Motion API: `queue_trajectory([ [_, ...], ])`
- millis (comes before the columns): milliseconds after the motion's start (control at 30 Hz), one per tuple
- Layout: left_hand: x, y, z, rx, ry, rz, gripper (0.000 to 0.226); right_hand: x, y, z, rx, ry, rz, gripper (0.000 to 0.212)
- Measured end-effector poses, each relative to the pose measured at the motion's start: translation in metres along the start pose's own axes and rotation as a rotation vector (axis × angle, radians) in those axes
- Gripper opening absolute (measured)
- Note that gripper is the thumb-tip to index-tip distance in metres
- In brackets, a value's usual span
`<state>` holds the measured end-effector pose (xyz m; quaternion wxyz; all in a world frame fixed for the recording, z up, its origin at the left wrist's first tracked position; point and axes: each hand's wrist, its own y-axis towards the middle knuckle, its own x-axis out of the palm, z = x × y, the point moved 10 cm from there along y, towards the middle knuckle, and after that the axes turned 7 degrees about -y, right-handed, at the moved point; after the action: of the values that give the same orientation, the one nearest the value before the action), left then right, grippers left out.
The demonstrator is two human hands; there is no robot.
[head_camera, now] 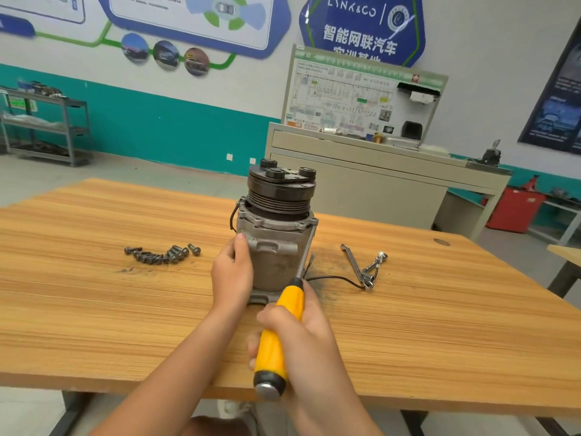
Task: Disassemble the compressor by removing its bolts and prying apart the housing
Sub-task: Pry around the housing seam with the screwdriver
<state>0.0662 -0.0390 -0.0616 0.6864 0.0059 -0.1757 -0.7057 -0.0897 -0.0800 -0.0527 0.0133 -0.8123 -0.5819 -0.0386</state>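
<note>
The compressor stands upright in the middle of the wooden table, black pulley on top, grey housing below. My left hand grips the left side of the housing, thumb up near the flange. My right hand grips the yellow handle of a screwdriver. Its metal shaft runs up the housing's right side, and the tip sits at the flange seam near the upper right corner. Several removed black bolts lie in a loose row to the left.
A wrench and ratchet tools lie to the right of the compressor, with a thin black wire trailing toward them. A dark smudge marks the wood there. Behind the table stand a grey cabinet and a metal shelf.
</note>
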Motion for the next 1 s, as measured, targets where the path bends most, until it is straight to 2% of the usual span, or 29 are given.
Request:
queue_trajectory([
  [200,0.000,0.011,-0.002,0.048,0.037,0.038,0.047,-0.002,-0.015,-0.015,0.002,0.144,-0.044,0.050],
  [300,-0.007,0.036,-0.013,-0.013,0.073,0.026,0.047,-0.014,-0.018,-0.017,0.006,0.196,-0.002,0.052],
  [433,0.001,0.064,-0.031,-0.169,0.038,-0.091,0.041,-0.030,-0.009,-0.017,0.003,0.202,0.045,0.046],
  [567,0.005,0.079,-0.039,-0.229,-0.015,-0.133,0.035,-0.024,0.001,-0.019,0.030,0.177,-0.015,0.043],
  [733,0.005,0.080,-0.043,-0.247,-0.033,-0.141,0.035,-0.005,0.002,-0.017,0.068,0.091,-0.070,0.047],
  [867,0.006,0.079,-0.044,-0.256,-0.037,-0.154,0.034,-0.008,-0.006,-0.009,0.118,0.060,-0.017,0.071],
  [1000,0.006,0.081,-0.045,-0.243,-0.055,-0.152,0.035,-0.014,-0.004,-0.005,0.103,0.039,0.029,0.068],
])
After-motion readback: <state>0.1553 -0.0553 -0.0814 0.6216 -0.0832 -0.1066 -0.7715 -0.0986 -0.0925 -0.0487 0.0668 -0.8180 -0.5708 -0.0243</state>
